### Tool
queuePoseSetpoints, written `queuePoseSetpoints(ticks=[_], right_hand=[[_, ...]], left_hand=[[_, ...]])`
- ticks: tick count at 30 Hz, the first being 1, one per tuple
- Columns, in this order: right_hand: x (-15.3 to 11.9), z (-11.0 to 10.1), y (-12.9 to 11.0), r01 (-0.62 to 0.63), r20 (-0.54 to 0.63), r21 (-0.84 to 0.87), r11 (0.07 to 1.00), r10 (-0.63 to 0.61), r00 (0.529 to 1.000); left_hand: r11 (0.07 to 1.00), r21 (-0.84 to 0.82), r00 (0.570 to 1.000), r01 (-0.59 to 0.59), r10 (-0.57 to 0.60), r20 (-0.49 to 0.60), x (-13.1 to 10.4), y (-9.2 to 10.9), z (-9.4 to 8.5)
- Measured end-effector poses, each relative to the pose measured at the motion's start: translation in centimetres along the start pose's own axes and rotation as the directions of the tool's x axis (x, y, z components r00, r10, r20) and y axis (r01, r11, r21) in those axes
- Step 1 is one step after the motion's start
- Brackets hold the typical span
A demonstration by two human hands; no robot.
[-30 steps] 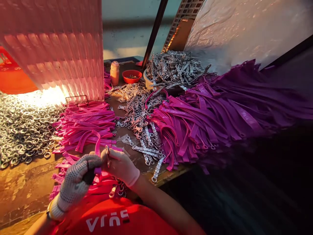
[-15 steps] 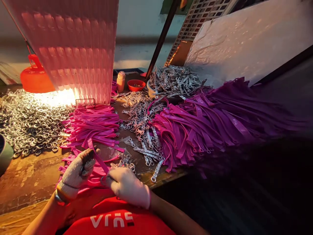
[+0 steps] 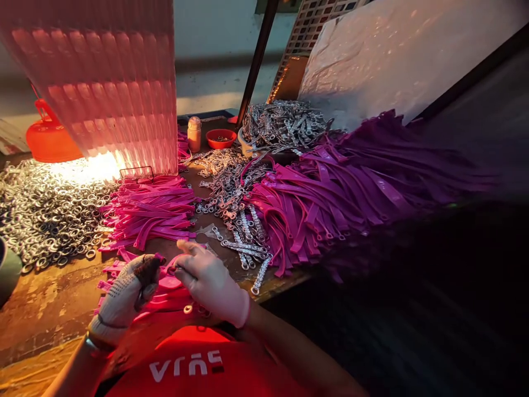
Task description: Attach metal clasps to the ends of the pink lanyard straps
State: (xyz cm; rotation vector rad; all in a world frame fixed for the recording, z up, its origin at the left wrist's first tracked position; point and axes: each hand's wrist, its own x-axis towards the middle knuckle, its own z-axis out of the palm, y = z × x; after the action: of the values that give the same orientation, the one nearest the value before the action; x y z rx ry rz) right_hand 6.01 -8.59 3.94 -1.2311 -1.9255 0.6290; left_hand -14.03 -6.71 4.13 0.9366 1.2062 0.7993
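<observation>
My left hand (image 3: 130,295), in a worn cotton glove with dark, dirty fingertips, is closed at the near edge of the table. It pinches a pink strap (image 3: 170,268), of which only a short part shows between the hands. My right hand (image 3: 215,284), in a thin white glove, meets the strap from the other side with bent fingers; its fingertips partly hide what they grip. Beneath both hands lie more pink straps (image 3: 165,302). A small metal ring piece (image 3: 188,309) shows below my right hand.
Loose metal rings (image 3: 53,220) are heaped at left under a red lamp (image 3: 53,135). A ribbed translucent panel (image 3: 124,94) stands ahead. Pink straps (image 3: 149,212) lie beyond my hands. Metal links (image 3: 243,242) and a large pile of purple straps (image 3: 322,204) spread right. A red bowl (image 3: 221,139) sits behind.
The strap stretched between my hands now shows only as a short piece. My right hand has risen and its fingers have shifted upward. The whole view has moved slightly.
</observation>
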Motion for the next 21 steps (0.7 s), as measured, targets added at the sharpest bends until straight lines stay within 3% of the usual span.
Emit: queuePoseSetpoints(ticks=[3, 6, 10, 14, 17, 19, 21], right_hand=[[0.0, -1.1, -0.2, 0.009, -0.028, 0.14, 0.99, -0.005, 1.0], [-0.2, -1.5, -0.3, -0.005, 0.084, 0.187, 0.982, -0.011, 0.996], [-0.3, -0.8, -1.0, 0.013, 0.173, -0.16, 0.987, 0.015, 0.985], [-0.5, -0.3, -1.9, 0.073, 0.251, -0.449, 0.891, 0.047, 0.967], [-0.8, 0.2, -1.6, 0.137, 0.26, -0.563, 0.815, 0.017, 0.966], [-1.1, 0.8, -1.0, 0.18, 0.241, -0.607, 0.774, -0.037, 0.97], [-1.4, 1.5, -0.2, 0.216, 0.23, -0.624, 0.751, -0.088, 0.969]], left_hand=[[0.999, 0.029, 0.996, 0.03, -0.032, 0.082, -0.5, 0.1, 0.0], [0.994, 0.029, 0.981, 0.106, -0.109, 0.161, -0.9, 0.5, 0.3], [0.994, 0.08, 0.98, 0.081, -0.094, 0.173, -1.3, 0.4, 1.1], [0.977, 0.211, 0.982, 0.032, -0.07, 0.176, -1.1, -0.6, 0.9], [0.904, 0.406, 0.983, -0.133, 0.069, 0.169, -0.5, -1.1, 0.6], [0.805, 0.52, 0.956, -0.287, 0.204, 0.212, 0.1, -1.2, 0.4], [0.777, 0.524, 0.931, -0.348, 0.221, 0.29, 0.6, -1.1, 0.2]])
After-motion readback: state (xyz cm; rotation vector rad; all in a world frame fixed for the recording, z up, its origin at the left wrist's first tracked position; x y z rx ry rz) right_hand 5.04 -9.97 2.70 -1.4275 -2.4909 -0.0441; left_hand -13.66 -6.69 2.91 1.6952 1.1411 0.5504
